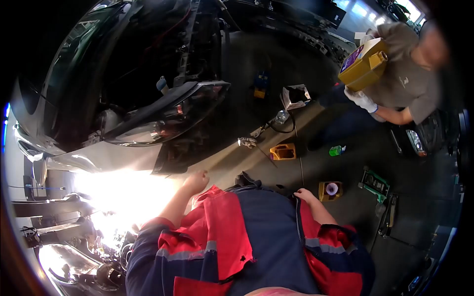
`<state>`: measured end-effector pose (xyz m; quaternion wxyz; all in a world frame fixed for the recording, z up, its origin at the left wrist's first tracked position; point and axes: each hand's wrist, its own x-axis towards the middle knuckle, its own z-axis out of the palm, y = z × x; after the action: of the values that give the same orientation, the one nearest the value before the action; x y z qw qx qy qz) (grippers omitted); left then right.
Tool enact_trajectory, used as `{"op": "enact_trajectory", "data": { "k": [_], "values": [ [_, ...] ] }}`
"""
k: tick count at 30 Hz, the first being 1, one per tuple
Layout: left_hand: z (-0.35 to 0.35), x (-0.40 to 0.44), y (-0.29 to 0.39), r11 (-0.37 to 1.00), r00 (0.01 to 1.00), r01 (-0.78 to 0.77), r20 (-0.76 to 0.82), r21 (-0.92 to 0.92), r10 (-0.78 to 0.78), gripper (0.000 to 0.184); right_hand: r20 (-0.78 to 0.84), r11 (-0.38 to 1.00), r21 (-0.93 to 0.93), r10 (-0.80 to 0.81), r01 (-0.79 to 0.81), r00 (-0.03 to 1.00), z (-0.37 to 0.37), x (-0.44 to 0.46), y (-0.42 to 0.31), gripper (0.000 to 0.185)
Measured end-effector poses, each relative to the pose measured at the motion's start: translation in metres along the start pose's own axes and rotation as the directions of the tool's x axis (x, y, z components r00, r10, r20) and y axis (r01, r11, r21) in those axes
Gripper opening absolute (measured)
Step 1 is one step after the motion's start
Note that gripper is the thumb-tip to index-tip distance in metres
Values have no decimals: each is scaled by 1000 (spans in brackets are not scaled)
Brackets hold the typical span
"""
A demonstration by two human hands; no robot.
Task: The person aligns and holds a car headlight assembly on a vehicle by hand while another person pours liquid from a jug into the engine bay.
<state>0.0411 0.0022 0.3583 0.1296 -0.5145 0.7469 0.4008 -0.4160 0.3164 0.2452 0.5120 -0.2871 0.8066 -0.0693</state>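
My left hand (197, 181) is off the left side of my body, its fingers curled in and nothing visible in them. It is near the car's front bumper (113, 155) and headlight (170, 121), in front of bright sunlight on the floor. My right hand (305, 195) is at the open front of my red and navy jacket (316, 241), fingers closed at its zip edge. To the right of that hand, a cut-open yellow container (323, 192) holds a pale funnel (332, 189).
A co-worker (402, 74) in gloves holds a yellow jug (363, 64) at the upper right. On the floor are a yellow cut container (283, 152), gloves (247, 142), a green bottle (337, 150), an open white box (295, 97) and a green floor jack (375, 185). A removed headlight (74, 261) lies lower left.
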Motion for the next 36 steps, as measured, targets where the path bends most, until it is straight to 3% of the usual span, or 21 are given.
{"op": "enact_trajectory", "data": {
  "k": [2,5,8,11,14,19,20,23,26,29,31,33,35,36],
  "values": [
    [21,-2,-13,997,985,80,151,7,-81,54,155,997,73,1,-13,988,5,-3,-3,54],
    [43,-8,-23,989,947,148,291,-8,-139,57,277,999,34,-46,38,960,15,-3,16,53],
    [100,34,-92,992,950,115,298,-52,-95,58,331,998,-11,-56,63,942,14,-4,25,51],
    [66,15,-62,985,951,161,256,63,-172,57,371,994,-43,-78,101,925,12,4,37,50],
    [48,14,-55,985,965,135,209,108,-155,56,405,984,-66,-125,165,906,8,23,44,48],
    [12,9,-20,984,984,176,30,30,-177,52,416,917,-77,-328,392,848,-6,71,21,46],
    [5,9,-12,984,984,178,7,8,-178,52,375,863,-187,-379,469,846,-11,80,8,40],
    [-18,8,13,993,990,114,-83,32,-112,49,278,858,-384,-246,342,928,-51,55,-78,35],
    [-57,0,49,1000,965,9,-263,25,-2,45,175,848,-410,-289,336,941,-53,61,-92,33],
    [-102,-8,72,999,916,-37,-400,-7,31,43,66,865,-461,-190,199,980,-66,28,-130,33],
    [-131,-13,70,997,834,-77,-546,21,76,39,-70,907,-391,-199,157,978,-63,41,-126,33],
    [-157,-11,48,983,677,-127,-713,133,184,37,-167,938,-310,-212,152,963,-62,56,-115,33],
    [-192,-17,37,990,633,-138,-768,11,97,37,-219,957,-224,-233,184,947,-63,68,-103,34],
    [-207,-18,22,985,585,-151,-796,83,157,37,-266,968,-171,-223,182,938,-61,68,-100,36]
  ]
}}
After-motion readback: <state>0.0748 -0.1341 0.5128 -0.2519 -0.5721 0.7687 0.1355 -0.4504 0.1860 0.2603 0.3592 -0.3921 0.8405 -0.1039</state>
